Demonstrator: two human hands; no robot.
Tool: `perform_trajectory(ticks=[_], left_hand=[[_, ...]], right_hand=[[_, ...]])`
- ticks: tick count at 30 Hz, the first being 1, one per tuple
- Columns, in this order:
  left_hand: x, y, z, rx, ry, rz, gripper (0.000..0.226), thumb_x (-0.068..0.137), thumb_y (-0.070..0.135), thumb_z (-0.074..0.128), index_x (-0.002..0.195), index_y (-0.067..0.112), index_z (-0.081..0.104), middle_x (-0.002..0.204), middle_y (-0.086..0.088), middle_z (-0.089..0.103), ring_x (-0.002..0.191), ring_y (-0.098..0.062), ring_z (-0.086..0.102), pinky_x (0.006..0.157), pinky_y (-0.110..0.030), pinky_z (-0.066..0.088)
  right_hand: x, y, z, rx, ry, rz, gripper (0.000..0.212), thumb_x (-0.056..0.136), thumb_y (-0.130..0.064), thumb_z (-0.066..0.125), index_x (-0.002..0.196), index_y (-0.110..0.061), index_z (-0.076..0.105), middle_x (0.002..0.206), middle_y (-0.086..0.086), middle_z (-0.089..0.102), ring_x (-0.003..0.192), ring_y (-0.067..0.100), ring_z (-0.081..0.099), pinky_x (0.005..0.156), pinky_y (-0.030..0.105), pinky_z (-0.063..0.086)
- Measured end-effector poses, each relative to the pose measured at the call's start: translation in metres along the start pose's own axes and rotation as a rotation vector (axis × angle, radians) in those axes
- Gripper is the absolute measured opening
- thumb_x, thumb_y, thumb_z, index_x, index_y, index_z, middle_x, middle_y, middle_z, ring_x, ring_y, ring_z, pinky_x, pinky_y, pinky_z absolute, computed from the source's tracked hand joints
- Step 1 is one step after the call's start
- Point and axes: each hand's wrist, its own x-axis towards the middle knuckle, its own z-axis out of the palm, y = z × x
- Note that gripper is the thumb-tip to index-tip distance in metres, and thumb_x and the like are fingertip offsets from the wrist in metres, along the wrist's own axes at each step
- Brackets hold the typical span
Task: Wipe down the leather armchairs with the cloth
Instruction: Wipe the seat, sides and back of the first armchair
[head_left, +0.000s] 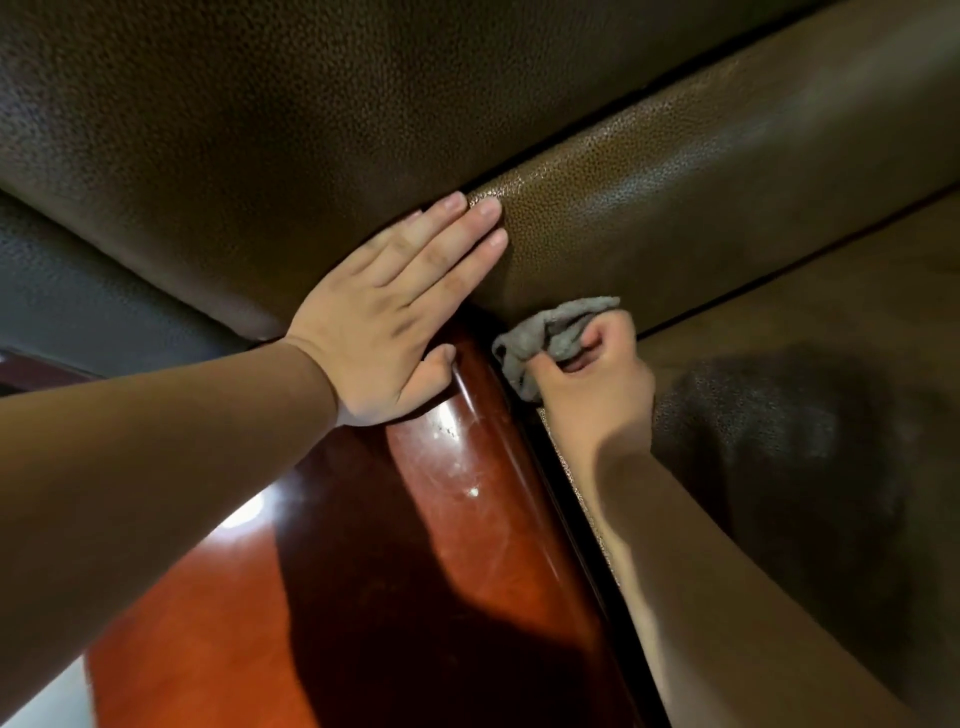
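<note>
the armchair (675, 171) upholstery was brown leather with a pebbled grain and a soft sheen. the armrest (467, 493) was red-brown wood, lacquered glossy and faintly scuffed. the cloth (550, 332) was grey, matt fabric.

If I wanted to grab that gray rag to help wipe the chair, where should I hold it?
Probably the loose bunch of the gray rag sticking out to the left of the right hand, which is closed on its other end. Come in from above and the left, over the shiny wooden armrest: the brown leather cushion blocks the far side, and the flat left hand is nearby.
</note>
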Motion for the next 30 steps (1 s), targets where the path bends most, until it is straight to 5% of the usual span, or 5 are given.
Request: perform_trajectory(ticks=[8,15,22,26,30], left_hand=[[0.001,-0.001,-0.001,-0.002,0.013,0.010,0.085,0.090,0.034,0.049,0.163,-0.002,0.025,0.171,-0.022,0.019,0.161,-0.038,0.014,0.131,-0.050,0.016],[0.001,-0.001,0.000,0.001,0.006,0.002,0.087,0.089,0.034,0.050,0.164,-0.001,0.024,0.172,-0.022,0.018,0.161,-0.039,0.014,0.130,-0.052,0.017],[0.002,0.001,-0.001,0.008,-0.007,0.002,0.089,0.088,0.034,0.051,0.164,-0.002,0.023,0.172,-0.022,0.017,0.161,-0.039,0.013,0.131,-0.049,0.014],[-0.001,0.000,0.001,0.009,0.007,0.004,0.089,0.087,0.034,0.051,0.164,-0.001,0.023,0.172,-0.021,0.017,0.161,-0.039,0.013,0.131,-0.050,0.015],[0.000,-0.001,0.002,0.007,0.017,0.008,0.088,0.087,0.034,0.050,0.164,-0.001,0.023,0.172,-0.021,0.017,0.161,-0.039,0.013,0.131,-0.050,0.015]], right_hand=[[-0.002,-0.049,0.005,-0.079,0.003,-0.485,0.014,0.087,-0.023,0.072,0.093,-0.017,0.060,0.092,0.002,0.057,0.071,0.020,0.053,0.063,0.030,0.042],[-0.002,0.030,-0.002,-0.286,-0.089,-0.145,0.023,0.087,-0.022,0.074,0.083,-0.026,0.051,0.087,-0.002,0.056,0.079,0.023,0.060,0.065,0.028,0.033],[0.005,-0.023,-0.006,-0.050,0.079,-0.338,0.015,0.083,-0.015,0.073,0.083,-0.018,0.058,0.086,-0.001,0.057,0.067,0.012,0.047,0.060,0.021,0.033],[0.007,0.021,-0.015,-0.122,-0.033,-0.041,0.020,0.086,-0.013,0.071,0.078,-0.018,0.053,0.088,-0.003,0.055,0.074,0.014,0.052,0.065,0.024,0.036],[0.033,-0.030,-0.035,0.012,0.186,-0.332,0.008,0.082,-0.019,0.068,0.089,-0.017,0.065,0.092,0.002,0.061,0.076,0.019,0.058,0.072,0.031,0.047]])
